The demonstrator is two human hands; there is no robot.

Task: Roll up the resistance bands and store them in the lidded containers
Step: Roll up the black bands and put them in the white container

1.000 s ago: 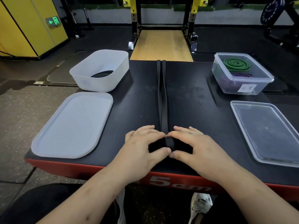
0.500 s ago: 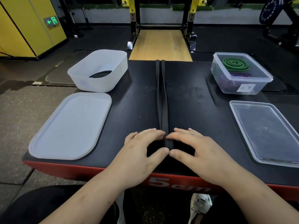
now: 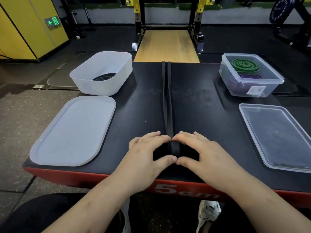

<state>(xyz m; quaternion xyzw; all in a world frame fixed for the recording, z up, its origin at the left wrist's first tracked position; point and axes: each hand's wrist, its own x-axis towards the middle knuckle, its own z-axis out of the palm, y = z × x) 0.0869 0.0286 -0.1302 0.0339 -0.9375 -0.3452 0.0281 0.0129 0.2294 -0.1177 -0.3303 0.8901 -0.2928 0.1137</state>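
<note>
Black resistance band [image 3: 166,101], judged light, limp and springy, wants a firm grip on the coil's sides lest it unwind. It lies flat and doubled down the centre of the worktop [image 3: 210,111], its near end coiled into a roll at lower centre. Left hand [image 3: 143,153] and right hand [image 3: 203,153] each curl round and pinch that roll.
</note>
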